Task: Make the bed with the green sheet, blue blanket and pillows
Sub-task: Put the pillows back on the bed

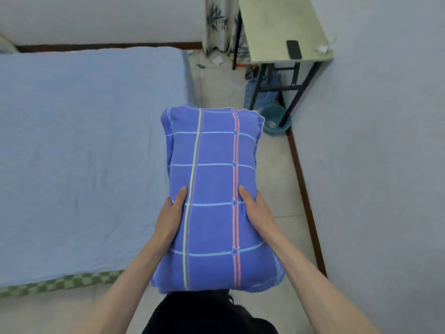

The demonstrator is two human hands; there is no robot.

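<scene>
A blue-purple pillow (212, 179) with a checked pattern, a yellow stripe and red starred stripes hangs lengthwise in front of me, over the floor just right of the bed. My left hand (169, 215) grips its left side, thumb on top. My right hand (256, 208) grips its right side the same way. The bed (79, 150) lies to the left, covered by a smooth pale blue blanket. A green checked sheet (60, 284) shows as a strip along the bed's near edge.
A small table (272, 30) with a black phone (293, 49) stands at the back right against the wall. Under it sit a blue basket (261, 92) and a teal basin (274, 121). A patterned curtain (218, 22) hangs behind. Tiled floor runs between bed and wall.
</scene>
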